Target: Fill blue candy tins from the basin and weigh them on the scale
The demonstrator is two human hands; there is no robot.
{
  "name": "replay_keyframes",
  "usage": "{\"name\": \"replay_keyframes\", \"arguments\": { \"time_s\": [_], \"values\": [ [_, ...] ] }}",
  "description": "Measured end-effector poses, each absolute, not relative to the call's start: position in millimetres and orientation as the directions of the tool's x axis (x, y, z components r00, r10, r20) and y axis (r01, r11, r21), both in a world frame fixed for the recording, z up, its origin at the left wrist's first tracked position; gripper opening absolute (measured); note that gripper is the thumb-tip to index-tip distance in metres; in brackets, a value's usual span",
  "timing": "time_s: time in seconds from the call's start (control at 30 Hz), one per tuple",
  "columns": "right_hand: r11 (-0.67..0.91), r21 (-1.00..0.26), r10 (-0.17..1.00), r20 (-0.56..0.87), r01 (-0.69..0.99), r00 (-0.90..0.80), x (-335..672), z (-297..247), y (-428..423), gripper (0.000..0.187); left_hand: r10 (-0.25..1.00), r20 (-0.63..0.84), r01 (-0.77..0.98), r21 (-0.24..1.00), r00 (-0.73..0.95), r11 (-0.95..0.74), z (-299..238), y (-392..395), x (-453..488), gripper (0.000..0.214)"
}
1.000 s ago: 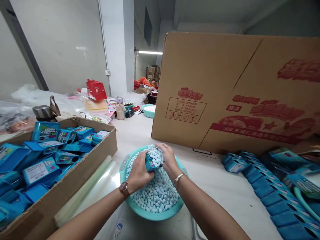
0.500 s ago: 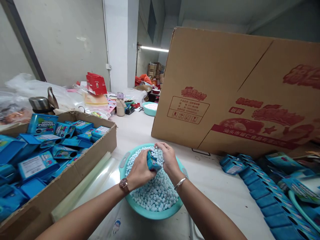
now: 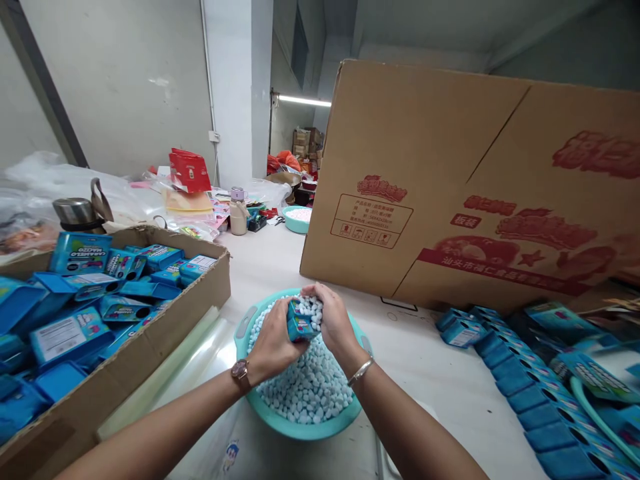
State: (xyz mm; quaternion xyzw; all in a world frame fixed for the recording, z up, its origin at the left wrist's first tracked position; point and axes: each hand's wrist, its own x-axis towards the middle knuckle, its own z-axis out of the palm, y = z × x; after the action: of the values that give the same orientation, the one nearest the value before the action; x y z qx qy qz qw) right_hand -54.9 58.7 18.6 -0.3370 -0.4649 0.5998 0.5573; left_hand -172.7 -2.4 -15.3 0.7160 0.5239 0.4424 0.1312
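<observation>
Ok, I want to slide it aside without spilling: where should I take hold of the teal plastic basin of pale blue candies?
Take the teal plastic basin by the slotted handles in its rim, coming in from its left and right sides together. It is round, smooth-walled and heaped with pale blue candies, so a level two-sided hold looks safest.

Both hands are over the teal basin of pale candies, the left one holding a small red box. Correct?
Not quite. In the head view the small box in the left hand is blue, not red. The rest stands: both it and the right hand are over the teal basin of pale candies.
</observation>
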Motion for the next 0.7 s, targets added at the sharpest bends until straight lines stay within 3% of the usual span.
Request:
{"name": "replay_keyframes", "arguments": {
  "time_s": [0.3, 0.53, 0.63, 0.7],
  "values": [
    [0.035, -0.922, 0.971, 0.122, -0.385, -0.204, -48, 19, 49, 0.026, 0.869, 0.485, 0.607, 0.663, 0.097, -0.438, -14, -7, -173, 0.070],
    [0.081, -0.950, 0.937, 0.176, -0.302, -0.302, -38, 26, 28, 0.034, 0.889, 0.440, 0.609, 0.673, 0.127, -0.420, -1, -11, -173, 0.069],
    [0.094, -0.959, 0.951, 0.166, -0.268, -0.260, -12, 22, 24, 0.036, 0.902, 0.382, 0.663, 0.625, 0.200, -0.412, 13, -18, -185, 0.067],
    [0.037, -0.989, 0.977, 0.066, -0.143, -0.203, 10, 9, 25, 0.037, 0.919, 0.294, 0.752, 0.535, 0.262, -0.385, 22, -20, -196, 0.066]
  ]
}}
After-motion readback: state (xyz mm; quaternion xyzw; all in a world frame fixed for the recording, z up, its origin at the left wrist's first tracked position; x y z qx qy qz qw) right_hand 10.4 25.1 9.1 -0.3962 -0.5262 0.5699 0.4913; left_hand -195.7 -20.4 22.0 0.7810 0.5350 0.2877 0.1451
